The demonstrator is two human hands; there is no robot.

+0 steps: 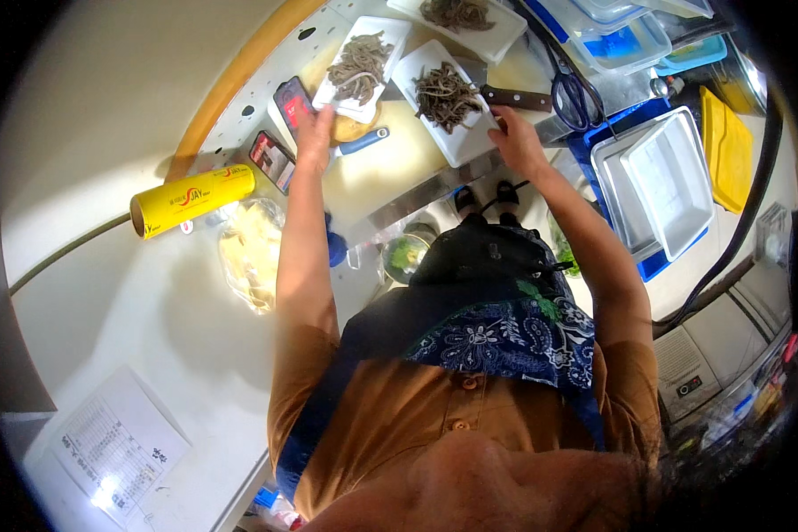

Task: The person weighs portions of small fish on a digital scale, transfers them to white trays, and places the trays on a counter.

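Observation:
My left hand (315, 136) is at the near end of a white foam tray (397, 32) that bears greyish-brown strips (361, 66). My right hand (515, 136) grips the near right edge of a second white tray (462, 147), with darker brown strips (445, 96) on it. Behind them lies a third white tray (509, 33) with similar strips (457, 13). A knife's wooden handle (522, 99) shows beside the second tray, its blade partly hidden. Under the trays is a pale cutting board (399, 176), on which lies a tool with a blue handle (364, 141).
Two phones (272, 159), a yellow wrap roll (196, 199) and a plastic bag of yellowish food (246, 256) lie to the left. Scissors (575, 100), stacked white containers (671, 179) and a yellow lid (726, 149) are at the right. A printed sheet (116, 445) lies lower left.

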